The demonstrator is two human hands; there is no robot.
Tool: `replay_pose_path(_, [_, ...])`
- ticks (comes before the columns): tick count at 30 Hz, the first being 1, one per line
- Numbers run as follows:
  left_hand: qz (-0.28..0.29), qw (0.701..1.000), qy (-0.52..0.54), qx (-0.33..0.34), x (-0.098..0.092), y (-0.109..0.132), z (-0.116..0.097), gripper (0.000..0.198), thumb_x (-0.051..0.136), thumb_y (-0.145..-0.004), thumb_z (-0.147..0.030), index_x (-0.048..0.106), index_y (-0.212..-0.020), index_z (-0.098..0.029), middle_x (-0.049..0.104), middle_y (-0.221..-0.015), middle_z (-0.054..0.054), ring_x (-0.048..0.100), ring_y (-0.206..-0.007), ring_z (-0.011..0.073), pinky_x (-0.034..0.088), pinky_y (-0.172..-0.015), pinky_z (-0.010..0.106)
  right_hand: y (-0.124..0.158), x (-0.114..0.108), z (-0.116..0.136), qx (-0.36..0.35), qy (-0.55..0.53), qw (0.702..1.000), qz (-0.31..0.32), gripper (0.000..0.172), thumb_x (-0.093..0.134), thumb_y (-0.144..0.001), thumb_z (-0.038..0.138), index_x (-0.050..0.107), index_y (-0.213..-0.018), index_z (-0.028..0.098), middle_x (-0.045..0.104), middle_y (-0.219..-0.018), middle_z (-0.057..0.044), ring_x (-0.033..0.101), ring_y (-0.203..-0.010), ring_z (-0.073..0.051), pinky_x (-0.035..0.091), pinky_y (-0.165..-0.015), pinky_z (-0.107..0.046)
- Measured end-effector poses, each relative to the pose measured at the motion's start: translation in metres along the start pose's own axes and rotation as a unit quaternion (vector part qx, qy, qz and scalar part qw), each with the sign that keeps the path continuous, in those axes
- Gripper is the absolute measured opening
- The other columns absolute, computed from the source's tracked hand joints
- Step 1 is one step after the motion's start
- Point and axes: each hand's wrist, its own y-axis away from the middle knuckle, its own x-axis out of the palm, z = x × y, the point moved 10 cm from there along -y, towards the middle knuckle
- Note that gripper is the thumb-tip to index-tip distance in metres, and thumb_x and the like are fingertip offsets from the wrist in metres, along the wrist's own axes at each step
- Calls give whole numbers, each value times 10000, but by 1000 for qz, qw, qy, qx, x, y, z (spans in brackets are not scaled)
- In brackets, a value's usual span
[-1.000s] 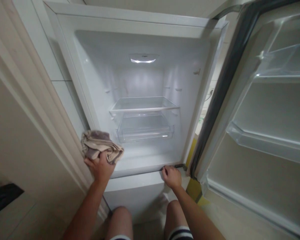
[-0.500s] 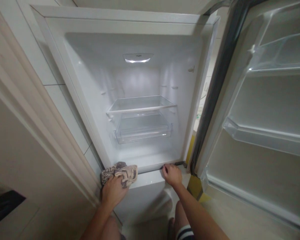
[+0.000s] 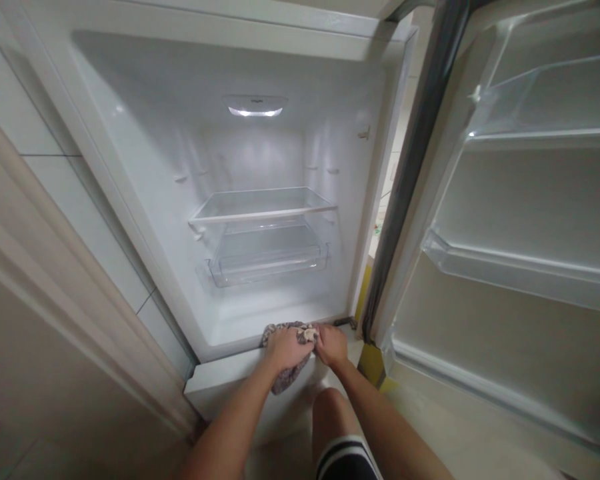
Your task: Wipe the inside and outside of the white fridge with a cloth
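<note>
A brown and beige patterned cloth (image 3: 290, 380) is bunched on the ledge between the open fridge compartment (image 3: 260, 333) and the lower white door (image 3: 220, 380). My left hand (image 3: 283, 350) is closed over it, and part of the cloth hangs down the front of the lower door. My right hand (image 3: 333, 345) is close beside the left, its fingers curled at the cloth's right end. The fingertips of both hands are partly hidden by the cloth and by the hands themselves.
The fridge door (image 3: 530, 213) with clear door bins (image 3: 525, 267) stands open on the right. Inside are a glass shelf (image 3: 260, 203) and a clear drawer (image 3: 270, 263). A door frame (image 3: 75, 287) and tiled wall are close on the left. My knee (image 3: 333, 413) is below my hands.
My left hand has slid the cloth rightward along the ledge, from its left end to beside my right hand. My right hand now meets the cloth. The view has moved closer to the fridge.
</note>
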Motion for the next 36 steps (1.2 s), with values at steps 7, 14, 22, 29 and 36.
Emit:
replay_pose_path(7, [11, 1000, 10, 11, -1, 37, 41, 381, 668, -911, -482, 813, -1166, -240, 814, -1224, 101, 729, -1185, 291, 503, -1023, 346, 1, -5, -6, 20, -3, 1000, -10, 571, 254, -1173, 359, 778, -1058, 162, 762, -1108, -115, 713, -991, -201, 405, -791, -263])
replay_pose_path(14, [2, 995, -49, -83, -31, 87, 164, 379, 632, -924, -425, 799, -1218, -252, 822, -1215, 86, 758, -1148, 288, 531, -992, 363, 2, 1, 1, 8, -4, 999, -43, 506, 321, -1168, 403, 760, -1037, 187, 747, -1056, -94, 692, -978, -195, 391, -817, -273])
replay_pose_path(22, [14, 994, -97, -46, -20, 25, 83, 484, 572, -904, -550, 837, -1037, -167, 818, -1124, 206, 778, -1079, 378, 565, -902, 414, 1, 1, 3, 5, 1, 998, -59, 449, 364, -1150, 337, 754, -977, 195, 730, -972, -75, 657, -883, -178, 350, -771, -289])
replay_pose_path(29, [38, 997, -63, 15, 0, -19, 12, 551, 564, -898, -612, 850, -1030, -160, 820, -1074, 218, 792, -1022, 385, 578, -854, 412, 1, 10, -5, 11, 2, 997, -75, 383, 401, -1122, 299, 723, -958, 174, 706, -948, -79, 632, -904, -187, 311, -777, -302])
replay_pose_path(36, [-7, 1000, 10, 8, 3, 19, 17, 403, 571, -963, -512, 813, -1163, -259, 821, -1169, 101, 752, -1138, 290, 517, -976, 356, 2, 6, -3, 10, 18, 997, -72, 380, 387, -1133, 268, 724, -991, 167, 720, -986, -83, 644, -917, -184, 312, -766, -289])
